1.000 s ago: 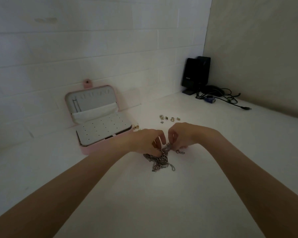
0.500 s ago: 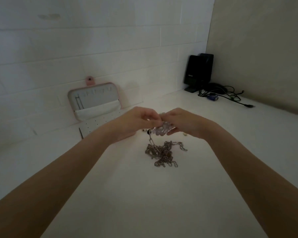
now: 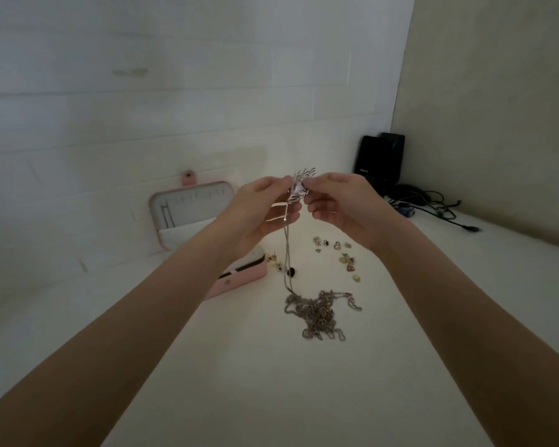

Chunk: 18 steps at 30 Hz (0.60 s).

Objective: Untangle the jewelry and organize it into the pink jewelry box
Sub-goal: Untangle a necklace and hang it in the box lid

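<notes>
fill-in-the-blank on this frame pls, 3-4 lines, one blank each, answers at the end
1. Both hands, left hand and right hand, pinch a silver ____ above the white table.
2. A thin chain hangs from it down to the ____ of chains on the table.
3. The pink jewelry box stands with its lid ____.
4. The loose earrings lie on the table, ____ the box.

Answers: pendant; tangled pile; open; outside

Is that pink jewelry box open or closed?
Open: the pink jewelry box has its lid standing up against the wall, pale lining showing.
</notes>
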{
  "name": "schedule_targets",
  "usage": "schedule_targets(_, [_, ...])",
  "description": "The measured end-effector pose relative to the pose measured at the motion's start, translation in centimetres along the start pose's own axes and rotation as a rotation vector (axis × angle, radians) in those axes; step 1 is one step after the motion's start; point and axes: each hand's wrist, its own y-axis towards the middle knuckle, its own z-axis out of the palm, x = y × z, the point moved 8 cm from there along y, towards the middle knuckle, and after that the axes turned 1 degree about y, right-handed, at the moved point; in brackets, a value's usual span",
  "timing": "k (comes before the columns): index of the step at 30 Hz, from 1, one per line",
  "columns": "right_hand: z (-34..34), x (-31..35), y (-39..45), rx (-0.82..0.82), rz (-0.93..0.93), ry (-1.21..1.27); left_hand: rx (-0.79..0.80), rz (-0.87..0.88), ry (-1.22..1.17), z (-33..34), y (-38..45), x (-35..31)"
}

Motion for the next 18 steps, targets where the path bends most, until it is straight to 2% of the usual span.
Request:
schedule_targets(4, [-0.1, 0.9, 0.1, -0.087, -0.058, 0.105, 0.13, -0.09, 0.074, -0.1, -1.6, 1.6])
schedule_targets(13, [1.0, 5.0, 0.7, -0.216, -0.198, 0.357, 0.23, -0.065, 0.265, -0.9, -3.5, 2.5])
schedule_targets(18, [0.4, 5.7, 1.0, -0.266, -0.227, 0.459, 0.274, -0.151, 0.175, -1.3, -4.6, 3.4])
